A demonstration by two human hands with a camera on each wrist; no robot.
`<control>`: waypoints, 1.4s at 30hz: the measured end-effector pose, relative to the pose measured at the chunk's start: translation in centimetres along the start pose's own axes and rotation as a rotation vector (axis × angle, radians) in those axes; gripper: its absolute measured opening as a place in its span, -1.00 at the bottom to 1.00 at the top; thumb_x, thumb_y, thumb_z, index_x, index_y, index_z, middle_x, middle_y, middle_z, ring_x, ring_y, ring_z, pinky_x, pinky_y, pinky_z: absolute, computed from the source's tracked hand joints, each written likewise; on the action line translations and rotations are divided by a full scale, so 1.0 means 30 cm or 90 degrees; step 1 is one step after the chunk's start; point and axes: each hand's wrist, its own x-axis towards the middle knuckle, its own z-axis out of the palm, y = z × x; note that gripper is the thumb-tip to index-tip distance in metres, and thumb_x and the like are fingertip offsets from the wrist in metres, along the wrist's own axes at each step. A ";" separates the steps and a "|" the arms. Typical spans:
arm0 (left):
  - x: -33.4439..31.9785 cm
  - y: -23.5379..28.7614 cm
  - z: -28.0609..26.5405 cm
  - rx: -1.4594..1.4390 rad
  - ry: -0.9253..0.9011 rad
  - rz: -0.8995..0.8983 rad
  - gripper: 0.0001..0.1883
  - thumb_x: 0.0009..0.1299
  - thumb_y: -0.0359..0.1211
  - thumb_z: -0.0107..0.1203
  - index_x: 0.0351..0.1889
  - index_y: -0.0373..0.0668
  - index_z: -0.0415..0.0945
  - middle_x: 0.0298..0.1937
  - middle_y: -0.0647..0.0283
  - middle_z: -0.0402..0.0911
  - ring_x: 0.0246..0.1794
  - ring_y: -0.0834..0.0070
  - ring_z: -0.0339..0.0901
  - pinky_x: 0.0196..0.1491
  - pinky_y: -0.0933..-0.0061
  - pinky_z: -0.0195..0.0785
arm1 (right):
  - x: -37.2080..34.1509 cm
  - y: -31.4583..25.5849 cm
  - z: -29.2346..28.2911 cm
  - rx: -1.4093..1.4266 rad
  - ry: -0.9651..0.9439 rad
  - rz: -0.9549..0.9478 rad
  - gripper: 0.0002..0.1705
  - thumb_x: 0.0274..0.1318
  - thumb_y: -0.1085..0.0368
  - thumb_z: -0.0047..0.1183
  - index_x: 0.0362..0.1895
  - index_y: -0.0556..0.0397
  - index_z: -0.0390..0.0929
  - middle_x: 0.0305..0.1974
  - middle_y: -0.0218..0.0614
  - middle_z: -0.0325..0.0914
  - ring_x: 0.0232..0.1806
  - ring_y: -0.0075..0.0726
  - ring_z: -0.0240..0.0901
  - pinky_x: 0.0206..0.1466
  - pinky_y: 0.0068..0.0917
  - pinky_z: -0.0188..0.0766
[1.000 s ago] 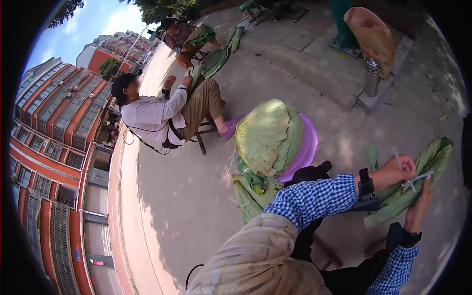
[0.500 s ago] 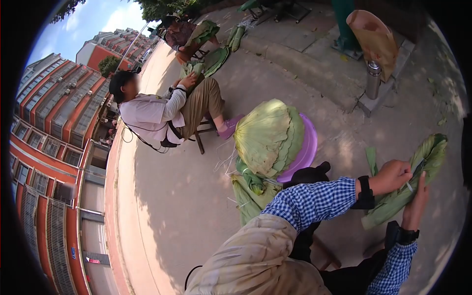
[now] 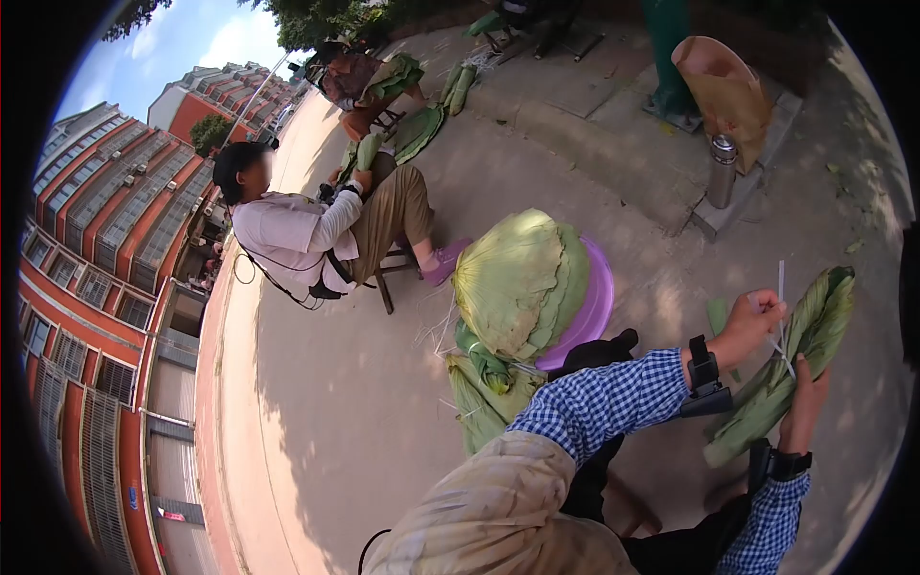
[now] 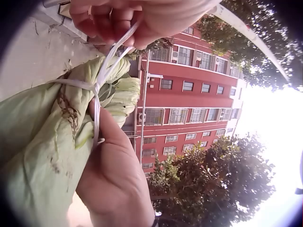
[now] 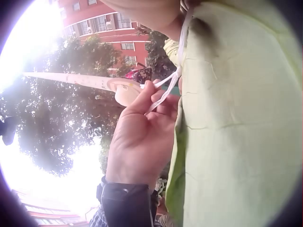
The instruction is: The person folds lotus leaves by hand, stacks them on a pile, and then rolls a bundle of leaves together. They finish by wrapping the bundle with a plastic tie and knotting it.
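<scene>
A long bundle of folded green lotus leaves (image 3: 752, 422) lies slanted across the right of the head view. White plastic string (image 4: 97, 106) runs round it and meets at a knot on its side. My left hand (image 3: 743, 331) pinches string drawn away from the knot, a loose end sticking up past the fingers. My right hand (image 3: 805, 407) grips the bundle from the other side, a digit lying against the leaves beside the string in the left wrist view. Its remaining fingers are mostly hidden behind the bundle.
A purple basin (image 3: 606, 297) carries a stack of large lotus leaves (image 3: 522, 278). More tied leaves (image 3: 474, 398) lie beside it on the pavement. A steel flask (image 3: 723, 172) and paper bag (image 3: 728, 91) stand on the kerb. A seated person (image 3: 287, 220) handles leaves at left.
Half a second ago my left hand was close against the bundle; now it is raised away from it with the string drawn out. The bundle has shifted slightly left in view.
</scene>
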 end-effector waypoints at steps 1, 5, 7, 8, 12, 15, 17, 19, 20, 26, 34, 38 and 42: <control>0.001 0.001 -0.005 -0.025 0.012 -0.016 -0.82 0.43 -0.35 0.02 -0.42 -0.18 0.44 -0.53 0.49 0.39 -0.50 0.75 0.25 -0.41 0.62 0.14 | 0.002 0.003 -0.003 -0.025 -0.002 0.002 -0.52 0.21 0.33 0.02 0.19 0.22 0.30 0.02 -0.25 0.46 -0.04 -0.40 0.42 0.01 -0.46 0.35; 0.011 0.003 -0.028 -0.054 0.027 -0.031 -0.82 0.44 -0.30 0.03 -0.42 -0.12 0.44 -0.53 0.49 0.38 -0.47 0.74 0.26 -0.33 0.63 0.15 | -0.003 -0.001 0.009 -0.049 -0.017 0.007 -0.55 0.23 0.32 0.00 0.17 0.22 0.31 0.00 -0.25 0.47 -0.07 -0.40 0.42 -0.03 -0.45 0.37; 0.010 0.011 -0.037 -0.062 0.027 -0.048 -0.82 0.44 -0.28 0.02 -0.40 -0.11 0.44 -0.52 0.49 0.38 -0.47 0.74 0.27 -0.31 0.64 0.15 | -0.029 -0.029 0.030 -0.040 -0.024 -0.005 -0.55 0.23 0.33 0.00 0.17 0.23 0.31 0.00 -0.25 0.47 -0.07 -0.41 0.42 -0.02 -0.45 0.36; 0.014 0.017 -0.045 -0.069 0.028 -0.061 -0.82 0.44 -0.27 0.02 -0.39 -0.10 0.44 -0.52 0.49 0.38 -0.48 0.73 0.27 -0.29 0.64 0.16 | -0.034 -0.038 0.038 -0.030 -0.032 -0.019 -0.55 0.23 0.34 0.00 0.17 0.23 0.31 0.00 -0.25 0.47 -0.06 -0.41 0.41 0.00 -0.46 0.35; 0.024 0.039 -0.065 -0.124 0.044 -0.057 -0.84 0.44 -0.26 0.01 -0.36 -0.09 0.43 -0.52 0.49 0.40 -0.47 0.74 0.30 -0.25 0.63 0.19 | -0.027 -0.019 0.021 -0.042 -0.037 -0.037 -0.55 0.23 0.35 0.00 0.18 0.24 0.31 0.00 -0.24 0.46 -0.07 -0.41 0.41 0.01 -0.46 0.33; 0.030 0.032 -0.071 -0.120 0.025 -0.076 -0.83 0.46 -0.24 -0.01 -0.36 -0.07 0.42 -0.52 0.50 0.39 -0.48 0.74 0.29 -0.23 0.63 0.21 | -0.036 -0.034 0.019 -0.051 -0.052 -0.056 -0.55 0.21 0.37 -0.01 0.17 0.25 0.31 0.00 -0.22 0.47 -0.05 -0.41 0.39 0.04 -0.48 0.31; 0.027 0.030 -0.068 -0.113 -0.005 -0.115 -0.82 0.47 -0.24 -0.01 -0.30 -0.13 0.45 -0.45 0.44 0.46 -0.40 0.68 0.39 -0.14 0.57 0.27 | -0.033 -0.028 0.016 -0.030 -0.060 -0.043 -0.55 0.21 0.38 -0.01 0.17 0.25 0.32 0.00 -0.24 0.47 -0.07 -0.42 0.40 0.03 -0.48 0.32; -0.015 0.129 -0.009 -0.171 -0.018 -0.104 -0.82 0.47 -0.26 0.00 -0.25 -0.17 0.46 -0.35 0.39 0.50 -0.33 0.63 0.44 -0.08 0.52 0.30 | 0.004 0.009 -0.013 -0.006 -0.051 0.003 -0.55 0.21 0.37 -0.01 0.17 0.24 0.32 -0.01 -0.25 0.47 -0.08 -0.42 0.41 0.01 -0.47 0.34; -0.031 0.160 0.010 -0.226 -0.032 -0.091 -0.81 0.47 -0.27 0.01 -0.20 -0.21 0.46 -0.25 0.34 0.54 -0.26 0.57 0.49 -0.02 0.47 0.32 | 0.015 0.024 -0.022 0.021 -0.041 0.048 -0.55 0.21 0.36 0.00 0.17 0.22 0.32 -0.01 -0.25 0.48 -0.09 -0.41 0.43 -0.01 -0.46 0.36; 0.006 -0.056 -0.039 0.237 -0.095 0.062 -0.85 0.27 -0.50 0.15 -0.24 -0.27 0.44 -0.14 0.20 0.51 -0.14 0.33 0.52 -0.14 0.33 0.37 | 0.028 0.014 -0.038 0.150 -0.034 0.107 -0.57 0.23 0.30 0.03 0.15 0.14 0.34 -0.05 -0.28 0.50 -0.13 -0.36 0.51 -0.10 -0.40 0.46; -0.068 -0.017 0.021 0.488 -0.067 0.302 -0.85 0.14 -0.60 0.10 -0.35 -0.26 0.39 -0.31 0.08 0.40 -0.26 0.05 0.41 -0.25 0.17 0.27 | 0.005 -0.015 -0.022 0.167 -0.037 0.124 -0.60 0.24 0.26 0.02 0.11 0.18 0.39 -0.06 -0.30 0.52 -0.15 -0.39 0.52 -0.11 -0.42 0.46; -0.073 -0.007 0.027 0.578 -0.092 0.385 -0.90 0.12 -0.54 0.09 -0.40 -0.23 0.42 -0.32 0.09 0.41 -0.22 0.07 0.39 -0.19 0.14 0.22 | 0.001 -0.020 -0.018 0.172 -0.033 0.131 -0.60 0.24 0.28 0.03 0.13 0.16 0.37 -0.06 -0.29 0.52 -0.15 -0.40 0.51 -0.12 -0.44 0.47; -0.079 -0.005 0.032 0.641 -0.113 0.424 -0.91 0.10 -0.52 0.06 -0.42 -0.24 0.44 -0.33 0.10 0.41 -0.23 0.10 0.39 -0.16 0.17 0.18 | -0.001 -0.011 -0.013 0.155 -0.039 0.114 -0.58 0.24 0.29 0.02 0.15 0.17 0.36 -0.03 -0.28 0.51 -0.10 -0.41 0.48 -0.05 -0.44 0.42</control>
